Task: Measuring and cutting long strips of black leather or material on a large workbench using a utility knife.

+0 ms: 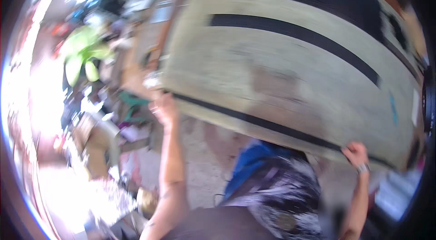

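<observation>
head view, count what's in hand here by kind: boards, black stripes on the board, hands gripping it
boards: 1, a large pale board
black stripes on it: 2 clear ones, upper and lower
hands on its near edge: 2, left hand, right hand
total: 5

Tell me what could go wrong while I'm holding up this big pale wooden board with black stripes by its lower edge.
The large pale wooden board with black stripes is held only at its lower edge, by the left hand and the right hand, so it could tip or slip. It also hides much of the view ahead. The cluttered floor at the left, with boxes and loose items, could trip you or catch the board's corner.
</observation>
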The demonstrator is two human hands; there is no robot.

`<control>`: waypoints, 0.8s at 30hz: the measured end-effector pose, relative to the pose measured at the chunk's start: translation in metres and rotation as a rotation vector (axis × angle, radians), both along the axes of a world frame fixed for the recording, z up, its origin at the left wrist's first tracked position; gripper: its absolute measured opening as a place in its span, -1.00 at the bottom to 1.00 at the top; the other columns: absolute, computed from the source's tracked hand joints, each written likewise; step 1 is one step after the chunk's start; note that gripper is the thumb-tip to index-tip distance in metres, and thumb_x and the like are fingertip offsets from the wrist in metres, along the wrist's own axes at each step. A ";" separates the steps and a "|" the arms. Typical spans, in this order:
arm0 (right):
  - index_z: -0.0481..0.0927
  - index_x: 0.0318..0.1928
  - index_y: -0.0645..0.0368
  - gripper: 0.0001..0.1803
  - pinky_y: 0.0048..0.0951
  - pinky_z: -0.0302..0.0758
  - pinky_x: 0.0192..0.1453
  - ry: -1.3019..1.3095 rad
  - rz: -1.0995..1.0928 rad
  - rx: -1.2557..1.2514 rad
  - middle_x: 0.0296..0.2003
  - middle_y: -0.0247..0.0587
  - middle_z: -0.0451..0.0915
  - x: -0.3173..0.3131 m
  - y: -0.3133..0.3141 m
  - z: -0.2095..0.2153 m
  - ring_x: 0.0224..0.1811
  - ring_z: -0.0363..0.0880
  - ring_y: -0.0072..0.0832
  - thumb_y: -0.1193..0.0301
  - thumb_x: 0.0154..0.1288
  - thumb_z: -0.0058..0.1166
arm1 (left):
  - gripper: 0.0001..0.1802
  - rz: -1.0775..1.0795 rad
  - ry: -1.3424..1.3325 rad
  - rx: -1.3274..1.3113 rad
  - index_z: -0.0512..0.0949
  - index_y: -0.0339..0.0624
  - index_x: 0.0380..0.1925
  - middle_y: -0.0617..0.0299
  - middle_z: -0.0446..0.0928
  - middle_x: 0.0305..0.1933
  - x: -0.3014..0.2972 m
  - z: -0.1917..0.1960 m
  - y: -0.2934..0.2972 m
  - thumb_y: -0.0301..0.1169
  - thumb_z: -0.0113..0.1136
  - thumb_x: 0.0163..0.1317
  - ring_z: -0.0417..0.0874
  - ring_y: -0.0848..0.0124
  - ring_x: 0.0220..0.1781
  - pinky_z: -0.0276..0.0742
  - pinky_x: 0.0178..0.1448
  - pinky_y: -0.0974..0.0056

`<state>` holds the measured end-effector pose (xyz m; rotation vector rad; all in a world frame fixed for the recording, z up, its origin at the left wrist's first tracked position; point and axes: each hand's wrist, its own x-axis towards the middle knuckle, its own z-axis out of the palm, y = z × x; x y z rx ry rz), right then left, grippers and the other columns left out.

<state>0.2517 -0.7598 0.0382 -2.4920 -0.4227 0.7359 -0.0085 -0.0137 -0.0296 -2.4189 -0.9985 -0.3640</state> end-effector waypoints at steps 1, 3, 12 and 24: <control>0.31 -0.63 0.12 -0.55 -0.34 0.21 -0.48 0.056 -0.137 0.036 -0.68 -0.36 0.26 -0.003 -0.026 -0.017 -0.58 0.21 -0.49 0.31 0.09 0.39 | -0.63 0.202 -0.116 -0.328 0.63 -0.04 0.09 -0.07 0.61 -0.03 0.018 0.006 -0.006 -0.17 0.20 0.35 0.49 -0.05 0.18 0.39 0.25 -0.12; 0.33 -0.62 0.11 -0.60 -0.48 0.27 -0.51 0.001 -0.139 0.049 -0.67 -0.47 0.35 -0.003 -0.051 -0.042 -0.57 0.28 -0.66 0.43 0.10 0.37 | -0.49 0.302 -0.566 -0.564 0.52 0.08 0.29 -0.22 0.30 0.42 0.045 0.048 -0.048 -0.06 0.15 0.40 0.22 -0.12 0.51 0.31 0.46 -0.08; 0.44 -0.58 0.20 -0.66 -0.41 0.34 -0.43 -0.013 -0.123 -0.016 -0.65 -0.42 0.41 0.008 -0.043 -0.039 -0.55 0.32 -0.60 0.39 -0.02 0.42 | -0.46 0.386 -0.522 -0.615 0.43 0.15 0.34 -0.23 0.21 0.45 0.028 0.077 -0.046 -0.03 0.13 0.41 0.36 -0.19 0.41 0.42 0.35 -0.06; 0.47 -0.46 0.19 -0.63 -0.38 0.36 -0.37 -0.009 -0.254 0.048 -0.57 -0.35 0.41 -0.019 -0.009 0.009 -0.48 0.31 -0.52 0.27 0.14 0.44 | -0.84 -0.177 -0.096 0.006 0.61 -0.11 -0.31 0.03 0.59 -0.12 0.013 0.024 -0.018 -0.29 0.14 0.34 0.53 0.01 -0.02 0.39 0.13 -0.10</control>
